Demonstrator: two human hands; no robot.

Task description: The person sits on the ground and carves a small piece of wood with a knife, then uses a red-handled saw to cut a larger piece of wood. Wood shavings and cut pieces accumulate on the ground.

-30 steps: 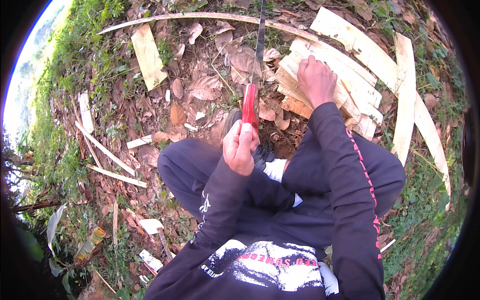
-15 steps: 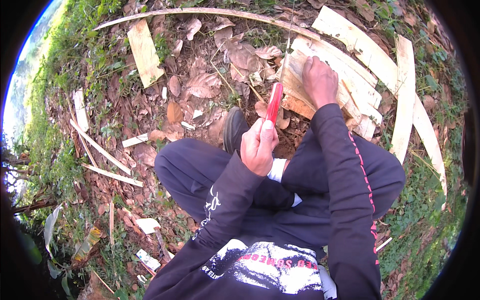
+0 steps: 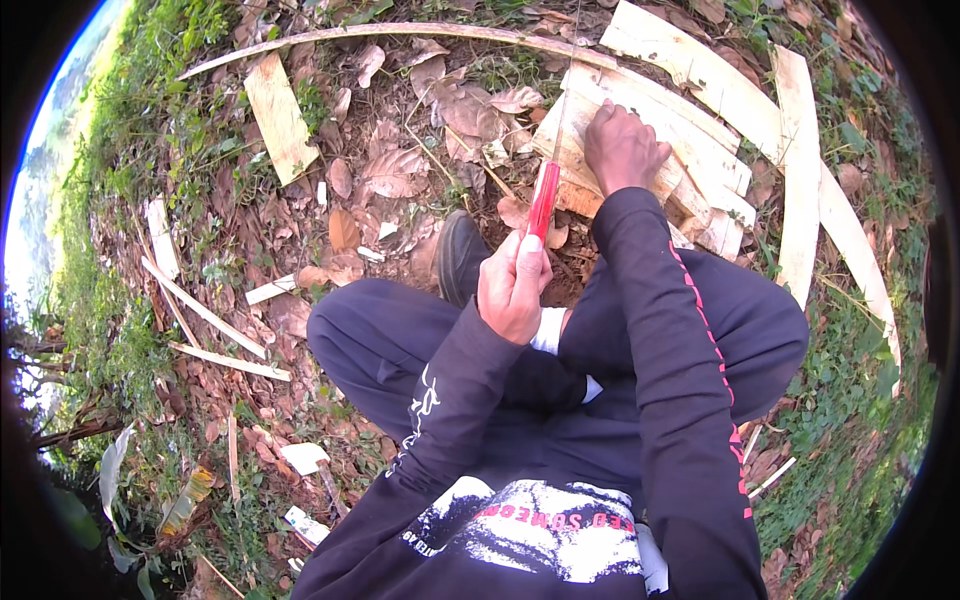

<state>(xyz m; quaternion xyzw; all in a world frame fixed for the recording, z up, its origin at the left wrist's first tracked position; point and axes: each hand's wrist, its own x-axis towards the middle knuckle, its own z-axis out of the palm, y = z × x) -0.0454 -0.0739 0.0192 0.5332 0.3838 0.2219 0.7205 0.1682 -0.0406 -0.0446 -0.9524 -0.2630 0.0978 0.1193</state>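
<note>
My left hand (image 3: 514, 288) is closed around the red handle of a handsaw (image 3: 544, 205). Its long, thin blade is seen nearly edge-on and runs away from me along the left part of the stacked wood. With curled fingers, my right hand (image 3: 624, 150) presses down on a pale wooden board (image 3: 579, 105) at the top of this stack. The right fingertips are partly hidden. Other rough boards (image 3: 705, 165) lie beneath and to the right of that hand, just beyond my bent right knee.
Long pale planks (image 3: 797, 180) cross at the right, and a curved thin strip (image 3: 400, 29) spans the far side. A short board (image 3: 281, 120) and narrow offcuts (image 3: 205, 308) lie on leaf-strewn ground at the left. My shoe (image 3: 460, 258) is near the stack.
The saw handle has shifted slightly toward the wood, its blade now more upright in view. My right hand still presses on the boards, and the whole view has shifted a little.
</note>
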